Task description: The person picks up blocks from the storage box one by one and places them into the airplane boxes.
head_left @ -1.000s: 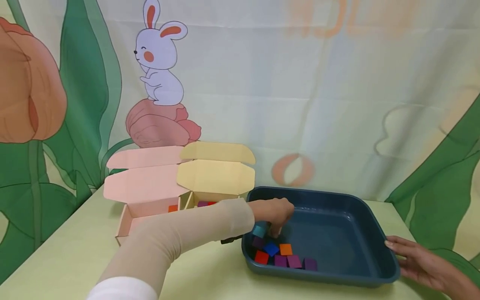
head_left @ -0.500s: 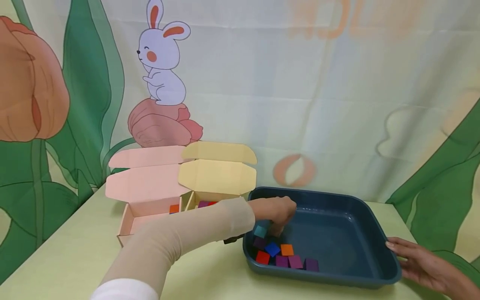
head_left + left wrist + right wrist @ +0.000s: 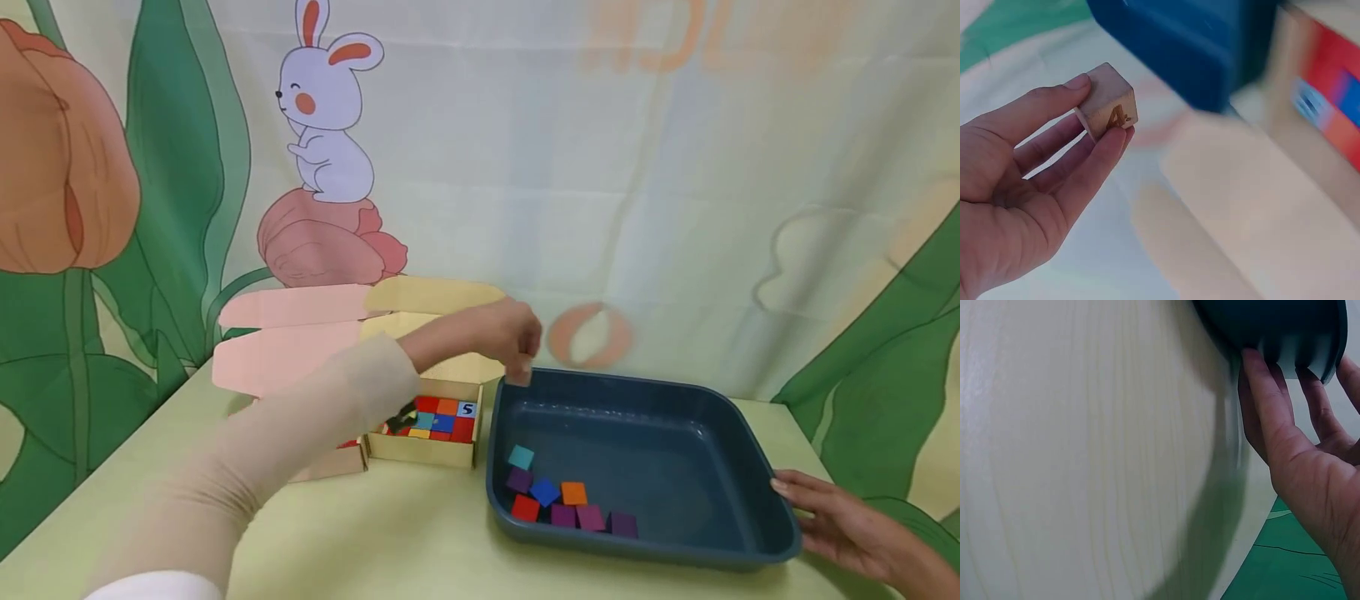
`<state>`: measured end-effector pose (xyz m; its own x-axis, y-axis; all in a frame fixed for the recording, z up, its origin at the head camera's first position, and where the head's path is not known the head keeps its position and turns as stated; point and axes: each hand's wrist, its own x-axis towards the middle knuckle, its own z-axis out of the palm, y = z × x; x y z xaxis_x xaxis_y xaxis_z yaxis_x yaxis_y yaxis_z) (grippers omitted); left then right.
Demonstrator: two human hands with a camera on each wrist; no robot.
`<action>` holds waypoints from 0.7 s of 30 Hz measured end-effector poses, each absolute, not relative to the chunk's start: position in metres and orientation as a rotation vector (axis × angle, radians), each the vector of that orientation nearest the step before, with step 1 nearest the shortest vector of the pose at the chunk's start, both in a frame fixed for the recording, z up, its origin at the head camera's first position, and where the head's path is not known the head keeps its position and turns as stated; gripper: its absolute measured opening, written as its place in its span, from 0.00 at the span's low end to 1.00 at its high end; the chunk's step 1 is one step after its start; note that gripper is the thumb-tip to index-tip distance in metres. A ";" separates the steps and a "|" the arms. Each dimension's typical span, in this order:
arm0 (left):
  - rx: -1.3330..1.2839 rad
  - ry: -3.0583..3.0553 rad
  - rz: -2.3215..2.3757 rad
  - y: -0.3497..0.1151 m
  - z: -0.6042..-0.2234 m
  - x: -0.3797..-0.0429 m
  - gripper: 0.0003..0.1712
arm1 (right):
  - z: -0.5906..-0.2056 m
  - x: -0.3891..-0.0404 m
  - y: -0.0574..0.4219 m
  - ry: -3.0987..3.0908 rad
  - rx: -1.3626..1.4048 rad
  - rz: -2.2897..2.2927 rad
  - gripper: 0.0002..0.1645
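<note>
A plain wooden cube [image 3: 1110,103] with a 4 marked on one face is pinched between the thumb and fingertips of my left hand [image 3: 1035,156]. In the head view, this left hand [image 3: 498,333] is raised over the back left corner of the dark blue tray [image 3: 637,450]. Straight fingers of my right hand [image 3: 847,521] touch the tray's right side; the right wrist view shows this hand [image 3: 1310,444] against the outer wall. Several coloured cubes, among them a teal cube [image 3: 521,457] and an orange cube [image 3: 573,493], lie in the tray's front left part.
Left of the tray stands an open yellow box [image 3: 420,452] holding several coloured cubes, one marked 5. An open pink box [image 3: 326,465] beside it is mostly hidden by my left sleeve [image 3: 300,417]. A printed cloth [image 3: 675,208] hangs behind the table.
My left hand has risen out of the tray, up and to the left, with the wooden cube. The yellow box's contents have come into view. My right hand stays at the tray's side.
</note>
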<state>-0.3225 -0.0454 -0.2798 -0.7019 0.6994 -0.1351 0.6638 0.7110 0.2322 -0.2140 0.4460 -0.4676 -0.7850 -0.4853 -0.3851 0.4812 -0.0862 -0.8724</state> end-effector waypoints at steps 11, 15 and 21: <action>0.740 2.831 0.158 -0.216 -0.282 -0.324 0.07 | -0.470 -0.216 0.449 1.620 0.036 -1.900 0.44; 0.643 2.789 0.202 -0.253 -0.293 -0.317 0.10 | -0.470 -0.214 0.448 1.572 0.006 -1.925 0.31; 0.592 2.752 0.239 -0.274 -0.313 -0.313 0.12 | -0.470 -0.213 0.445 1.546 -0.011 -1.946 0.11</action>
<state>-0.3128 -0.2738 -0.3132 -0.8645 0.4245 -0.2691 0.3718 0.9004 0.2258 -0.2133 0.4448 -0.4705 -0.7921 -0.4830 -0.3733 0.4729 -0.0987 -0.8756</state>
